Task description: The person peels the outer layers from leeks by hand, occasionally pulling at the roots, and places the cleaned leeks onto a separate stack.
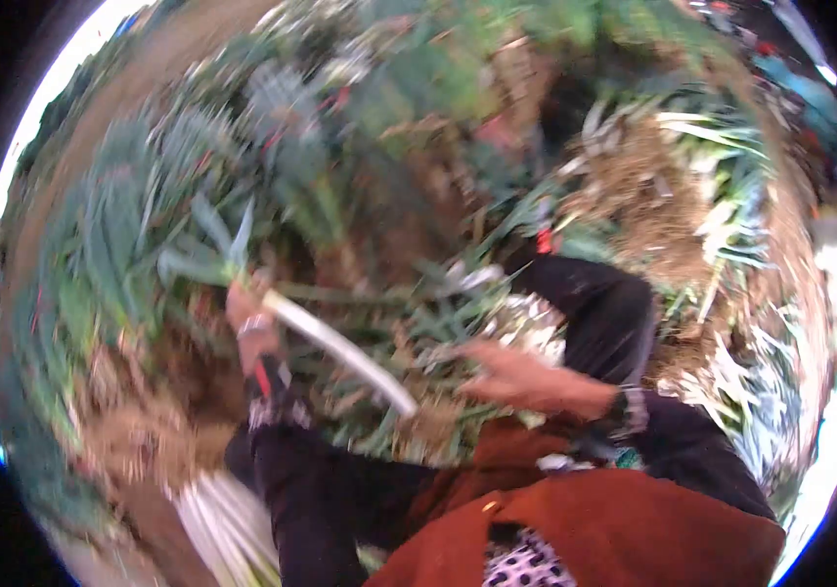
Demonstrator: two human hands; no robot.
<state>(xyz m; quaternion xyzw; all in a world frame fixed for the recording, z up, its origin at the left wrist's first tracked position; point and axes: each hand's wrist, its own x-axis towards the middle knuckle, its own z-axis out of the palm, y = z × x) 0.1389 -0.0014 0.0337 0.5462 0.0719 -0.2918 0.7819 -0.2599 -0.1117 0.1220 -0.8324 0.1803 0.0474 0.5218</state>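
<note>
My left hand (250,311) is closed around a leek (340,354), gripping it where the green leaves begin. Its white shaft slants down to the right, with the root end in front of my lap. The leaves (211,249) fan out above my fist. To the right of the shaft and apart from it is my right hand (511,377), blurred by motion. Its fingers point left and look stretched out, with nothing visible held in them. Loose leaves and peelings (438,323) lie on the ground between and beyond my hands.
Bundled leeks (110,235) stand along the left and back. White-stemmed leeks (228,528) lie by my knee at lower left. On the right, a ring of leeks (731,196) surrounds a heap of brown roots (658,215). My bent legs (594,303) frame the peelings.
</note>
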